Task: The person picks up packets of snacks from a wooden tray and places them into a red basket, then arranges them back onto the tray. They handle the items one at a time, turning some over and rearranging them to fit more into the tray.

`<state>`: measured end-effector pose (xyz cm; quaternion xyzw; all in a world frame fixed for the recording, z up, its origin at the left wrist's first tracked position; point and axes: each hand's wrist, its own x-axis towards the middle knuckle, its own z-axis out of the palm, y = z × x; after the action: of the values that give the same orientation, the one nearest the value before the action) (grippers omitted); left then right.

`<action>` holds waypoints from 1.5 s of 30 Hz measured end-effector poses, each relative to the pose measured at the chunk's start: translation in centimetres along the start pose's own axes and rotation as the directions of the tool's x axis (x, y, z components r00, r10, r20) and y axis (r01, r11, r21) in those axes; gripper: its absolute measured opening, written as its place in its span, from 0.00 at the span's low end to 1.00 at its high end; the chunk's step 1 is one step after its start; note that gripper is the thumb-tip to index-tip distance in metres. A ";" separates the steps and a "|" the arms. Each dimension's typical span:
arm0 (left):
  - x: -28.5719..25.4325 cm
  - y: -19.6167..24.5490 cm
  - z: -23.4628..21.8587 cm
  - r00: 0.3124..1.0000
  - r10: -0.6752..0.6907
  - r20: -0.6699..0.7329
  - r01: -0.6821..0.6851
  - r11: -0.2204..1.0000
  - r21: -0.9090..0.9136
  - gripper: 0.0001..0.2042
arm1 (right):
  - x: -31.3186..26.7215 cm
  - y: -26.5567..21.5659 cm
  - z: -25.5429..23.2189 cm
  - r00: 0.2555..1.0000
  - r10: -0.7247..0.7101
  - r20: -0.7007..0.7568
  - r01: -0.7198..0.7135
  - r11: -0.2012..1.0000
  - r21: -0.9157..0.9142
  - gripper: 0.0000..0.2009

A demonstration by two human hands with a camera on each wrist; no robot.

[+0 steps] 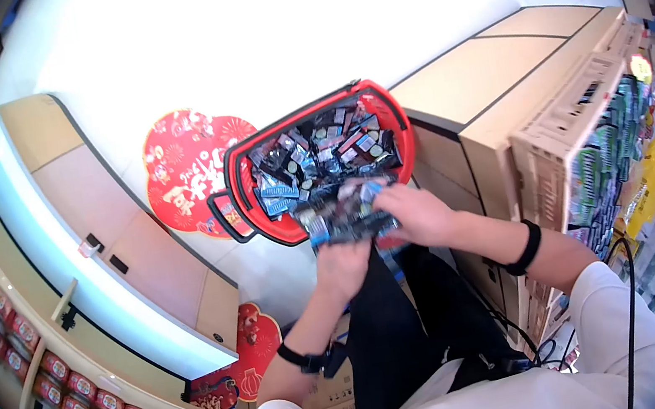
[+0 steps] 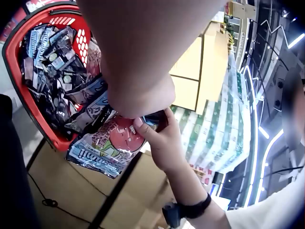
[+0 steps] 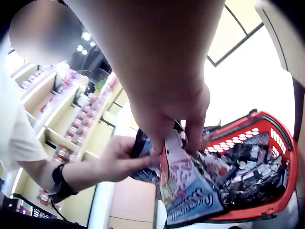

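A red shopping basket (image 1: 408,160) holds a heap of dark, shiny snack packets (image 1: 319,151). At its near edge, my left hand (image 1: 346,269) grips a small bunch of these packets (image 1: 338,220) from below. My right hand (image 1: 422,214) pinches the same bunch from the other side. One packet (image 2: 107,148) in the bunch shows pink and pale blue print in the left wrist view. The right wrist view has a pink-and-blue packet (image 3: 188,191) hanging under the right fingers, with the left hand (image 3: 116,160) close beside it. Parts of the bunch are hidden behind the fingers.
The basket's black handle (image 1: 226,218) sticks out on the left. Red festive floor stickers (image 1: 192,174) lie beside it. Wooden cabinets (image 1: 487,79) and boxes of packets (image 1: 594,173) stand right; a curved counter (image 1: 110,254) and shelves of red-labelled jars (image 1: 90,401) stand left.
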<state>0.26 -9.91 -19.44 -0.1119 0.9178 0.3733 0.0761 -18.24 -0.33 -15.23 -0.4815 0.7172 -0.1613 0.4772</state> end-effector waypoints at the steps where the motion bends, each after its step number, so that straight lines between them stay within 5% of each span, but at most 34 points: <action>1: -0.8 2.1 -1.7 0.998 0.047 -0.040 -0.048 0.998 -0.035 0.11 | -1.9 -1.6 -1.6 0.998 -0.035 0.058 0.035 0.999 0.002 0.24; 4: -2.7 8.9 -7.0 0.987 0.150 -0.051 -0.156 0.979 -0.129 0.11 | -8.0 -7.0 -6.7 0.986 -0.083 0.144 0.080 0.996 0.028 0.25; 6: -2.4 13.1 -9.7 0.955 0.251 -0.158 -0.273 0.952 -0.140 0.11 | -12.3 -9.6 -10.2 0.989 -0.089 0.121 0.093 0.995 -0.024 0.26; 10: -0.7 21.8 -14.0 0.911 0.397 -0.111 -0.411 0.897 -0.161 0.10 | -21.5 -13.5 -16.5 0.999 -0.027 0.043 0.032 0.994 -0.107 0.22; 17: 3.0 36.9 -16.5 0.633 0.773 0.031 -0.773 0.634 -0.002 0.09 | -41.5 -14.7 -21.2 0.957 0.047 -0.286 -0.059 0.998 -0.034 0.16; 20: 4.1 43.8 -15.6 0.470 0.882 0.017 -0.883 0.470 0.018 0.12 | -50.9 -12.4 -21.1 0.877 0.124 -0.465 -0.022 0.975 0.219 0.14; 23: 4.0 48.1 -14.1 0.468 0.878 0.100 -0.881 0.472 -0.023 0.11 | -60.3 -9.2 -18.8 0.664 0.202 -0.720 -0.018 0.967 0.255 0.18; 24: 3.7 49.6 -13.9 0.555 0.802 0.220 -0.830 0.553 0.076 0.11 | -63.3 -7.5 -17.5 0.578 0.248 -0.778 -0.019 0.956 0.292 0.19; 27: 4.1 50.0 -10.9 0.576 0.801 0.167 -0.818 0.566 0.107 0.05 | -71.5 -4.8 -13.7 0.332 0.310 -0.891 -0.044 0.949 0.314 0.20; 28: 4.1 49.9 -10.1 0.538 0.820 0.196 -0.843 0.529 0.101 0.05 | -74.0 -3.8 -12.7 0.318 0.412 -0.854 -0.058 0.907 0.416 0.19; 29: 4.0 49.7 -9.6 0.624 0.756 0.197 -0.781 0.597 0.183 0.06 | -76.4 -2.8 -11.6 0.308 0.511 -0.803 -0.063 0.853 0.518 0.18; 30: 3.8 49.7 -9.3 0.706 0.683 0.186 -0.705 0.657 0.265 0.08 | -78.1 -1.2 -10.0 0.218 0.516 -0.828 0.012 0.847 0.531 0.18; 32: 3.5 49.6 -8.8 0.775 0.614 0.151 -0.631 0.735 0.248 0.12 | -82.1 1.9 -7.5 0.173 0.621 -0.765 0.054 0.769 0.637 0.19; 34: 3.1 49.3 -8.7 0.820 0.559 0.120 -0.571 0.787 0.234 0.12 | -85.2 5.6 -4.6 0.157 0.716 -0.680 0.100 0.674 0.732 0.19; 37: 2.2 48.5 -9.4 0.861 0.496 0.113 -0.506 0.815 0.281 0.12 | -88.2 12.4 1.1 0.189 0.831 -0.524 -0.022 0.537 0.843 0.21; 39: 2.4 46.9 -9.7 0.882 0.467 0.056 -0.460 0.833 0.306 0.13 | -88.8 16.4 5.7 0.308 0.895 -0.324 -0.088 0.366 0.927 0.23; 45: 0.2 46.2 -10.7 0.975 0.224 0.000 -0.214 0.933 0.288 0.13 | -83.1 20.6 17.4 0.448 0.892 -0.050 -0.061 0.087 0.994 0.24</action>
<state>-12.62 14.74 19.02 -0.0028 0.9700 0.2407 0.0345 -7.93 83.78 5.92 0.2888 0.7229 -0.5062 0.3711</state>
